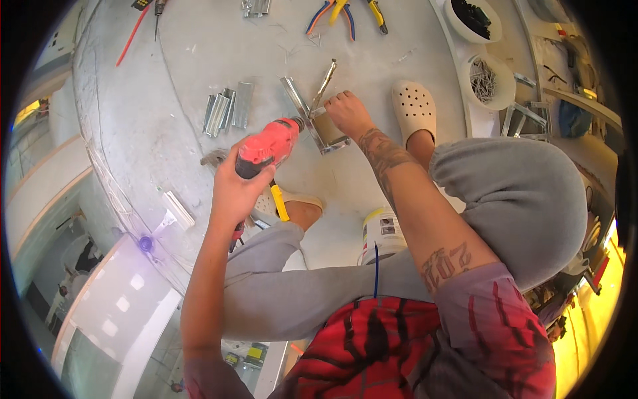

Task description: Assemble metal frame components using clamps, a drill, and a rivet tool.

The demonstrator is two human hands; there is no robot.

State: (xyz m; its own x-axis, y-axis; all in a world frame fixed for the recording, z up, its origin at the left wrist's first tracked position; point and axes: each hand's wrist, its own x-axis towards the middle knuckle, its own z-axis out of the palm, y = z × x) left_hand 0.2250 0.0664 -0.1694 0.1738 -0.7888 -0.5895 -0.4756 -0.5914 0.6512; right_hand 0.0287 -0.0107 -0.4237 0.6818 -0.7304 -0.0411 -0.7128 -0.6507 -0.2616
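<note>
My left hand (238,183) is wrapped around the handle of a red and black power drill (272,141). Its chuck points right and meets the corner of a small metal frame (337,145) made of shiny channel pieces. One channel piece (292,95) and a narrower strip (325,81) stick out from that corner, away from me. At the frame's right side, my right hand (349,114) is closed on its edge, with the fingertips partly hidden. The tip of the drill bit is too small to make out.
Several loose metal channel pieces (226,108) lie left of the drill. Pliers (346,16) lie at the far side. Bowls of black parts (457,13) and screws (512,90) stand at right. My clogged foot (413,110) is beside the frame; a white bucket (382,233) is nearer.
</note>
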